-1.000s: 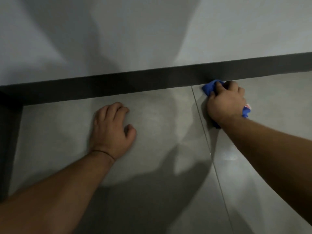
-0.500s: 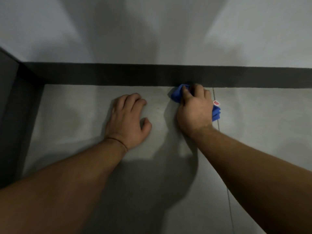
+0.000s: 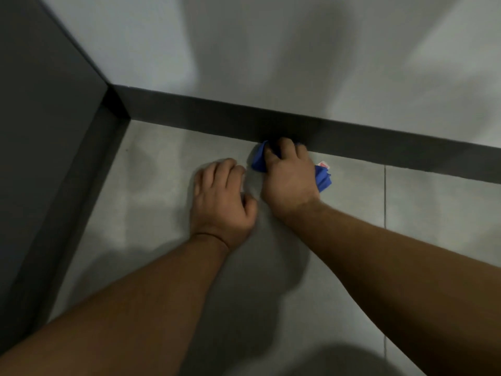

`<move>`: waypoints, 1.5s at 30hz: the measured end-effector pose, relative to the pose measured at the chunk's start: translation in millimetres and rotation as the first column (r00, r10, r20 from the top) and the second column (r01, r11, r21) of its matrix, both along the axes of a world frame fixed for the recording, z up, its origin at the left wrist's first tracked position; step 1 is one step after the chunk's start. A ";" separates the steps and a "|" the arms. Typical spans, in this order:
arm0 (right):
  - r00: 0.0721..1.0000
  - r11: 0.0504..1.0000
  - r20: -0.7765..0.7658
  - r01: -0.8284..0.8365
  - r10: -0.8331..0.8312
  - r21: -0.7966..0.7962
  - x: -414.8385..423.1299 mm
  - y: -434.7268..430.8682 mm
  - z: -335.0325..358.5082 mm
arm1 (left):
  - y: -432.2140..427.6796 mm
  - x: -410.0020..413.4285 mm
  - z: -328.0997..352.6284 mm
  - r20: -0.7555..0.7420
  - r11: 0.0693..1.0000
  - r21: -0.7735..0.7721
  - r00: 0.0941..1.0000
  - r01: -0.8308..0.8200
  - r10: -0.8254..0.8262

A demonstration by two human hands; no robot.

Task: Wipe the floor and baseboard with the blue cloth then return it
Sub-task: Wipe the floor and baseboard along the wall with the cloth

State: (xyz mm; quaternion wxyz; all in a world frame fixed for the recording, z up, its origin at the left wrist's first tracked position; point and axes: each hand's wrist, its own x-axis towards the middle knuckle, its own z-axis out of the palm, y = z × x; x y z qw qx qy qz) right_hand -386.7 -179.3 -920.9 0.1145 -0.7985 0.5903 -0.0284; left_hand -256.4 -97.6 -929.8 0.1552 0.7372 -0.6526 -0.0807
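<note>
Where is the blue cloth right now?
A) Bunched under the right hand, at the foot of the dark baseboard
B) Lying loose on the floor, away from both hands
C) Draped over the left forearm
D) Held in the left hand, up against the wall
A: the blue cloth pokes out on both sides of the right hand, whose fingertips meet the baseboard, while the left hand rests bare on the floor.

Grey tiled floor (image 3: 151, 202), one grout line (image 3: 385, 196) running toward 12 o'clock at right. Resting on it: left hand (image 3: 221, 202), palm down, centre; blue cloth (image 3: 322, 179) under right hand (image 3: 288, 183), against the dark baseboard (image 3: 406, 150) at 12 o'clock.
</note>
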 end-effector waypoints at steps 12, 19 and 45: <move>0.998 0.999 -0.056 -0.036 0.034 -0.039 -13.8 -2.1 3.6 | -3.8 -0.7 1.2 0.047 0.999 0.043 0.999 -0.002 0.000; 0.999 1.000 0.022 -0.027 0.027 0.005 -26.7 7.3 -1.2 | -6.1 -3.5 1.8 0.069 0.997 0.078 0.997 0.011 -0.016; 0.917 0.922 0.092 0.387 -0.387 0.016 -228.6 27.3 -3.0 | -1.3 -10.3 6.7 0.107 0.998 0.055 0.994 0.015 -0.021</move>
